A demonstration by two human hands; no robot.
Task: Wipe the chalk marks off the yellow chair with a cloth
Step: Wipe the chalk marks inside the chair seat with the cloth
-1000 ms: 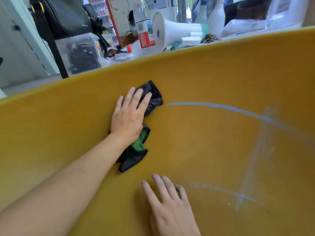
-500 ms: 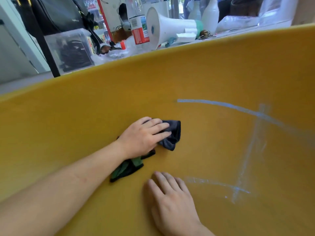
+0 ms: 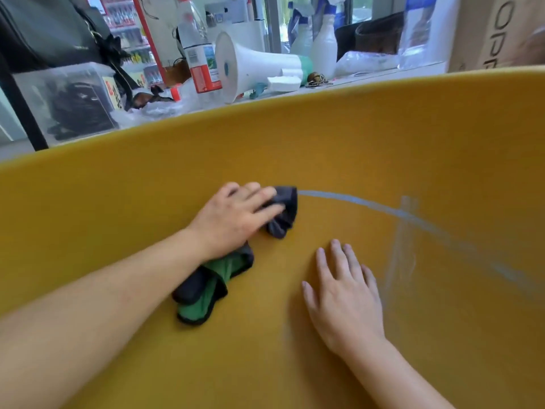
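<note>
Moved: Since half a second ago our left hand (image 3: 236, 216) and the cloth (image 3: 284, 214) have slid toward 12 o'clock. The cloth's dark end then lay below the blue chalk line (image 3: 368, 203); now it touches that line's left tip.
Also moved: Our right hand (image 3: 345, 302) has shifted toward 1 o'clock, nearer the smeared upright stroke (image 3: 405, 231), and more of its forearm shows. We can no longer make out the faint lower stroke that ran from its fingertips.
Writing: The cardboard box (image 3: 498, 31) at 1 o'clock carries large dark letters turned on their side, of which we read only "OPP". The print on the bottle (image 3: 203, 66) with its red-and-white label at 11 o'clock is too blurred to read, as are the red characters on a yellow card in the clear box (image 3: 65, 98) at 10 o'clock.
Cloth axis: It runs from 7 o'clock, a green fold under our wrist, to 1 o'clock, the dark end.
Line axis: It curves from the cloth toward 4 o'clock, crossing the upright stroke.
Left hand: Palm down, fingers stretched over the cloth's dark end, pressing it to the chair.
Right hand: Flat and spread, fingers toward 12 o'clock, holding nothing, just left of the upright stroke.
Chair: The yellow chair (image 3: 383, 143) fills the view from 9 through 6 to 3 o'clock, and a white megaphone (image 3: 253, 66) lies behind its rim at 12 o'clock.
</note>
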